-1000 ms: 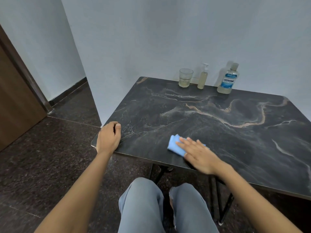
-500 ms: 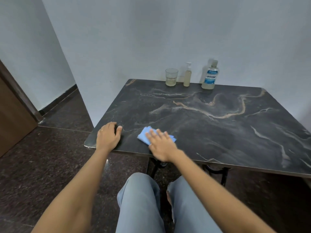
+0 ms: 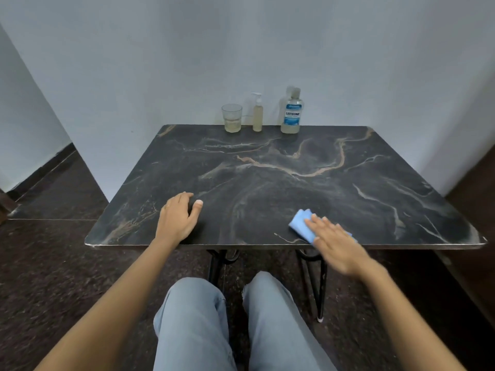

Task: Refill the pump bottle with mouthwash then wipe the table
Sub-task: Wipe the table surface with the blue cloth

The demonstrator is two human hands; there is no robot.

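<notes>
A folded blue cloth [image 3: 301, 222] lies on the dark marble table [image 3: 267, 183] near its front edge. My right hand [image 3: 334, 242] presses flat on the cloth with straight fingers and covers most of it. My left hand [image 3: 178, 218] rests on the tabletop at the front left, fingers loosely curled, holding nothing. At the table's far edge stand a small pump bottle [image 3: 257, 113] with yellowish liquid and a mouthwash bottle [image 3: 292, 112] with a blue label, both upright against the wall.
A drinking glass [image 3: 232, 118] with some pale liquid stands left of the pump bottle. White walls close in behind and at the left. My legs in grey trousers [image 3: 214, 322] sit below the table's front edge, by its black metal legs.
My right hand has slid the blue cloth rightward along the front of the table, away from my left hand. The view has shifted to face the table squarely.
</notes>
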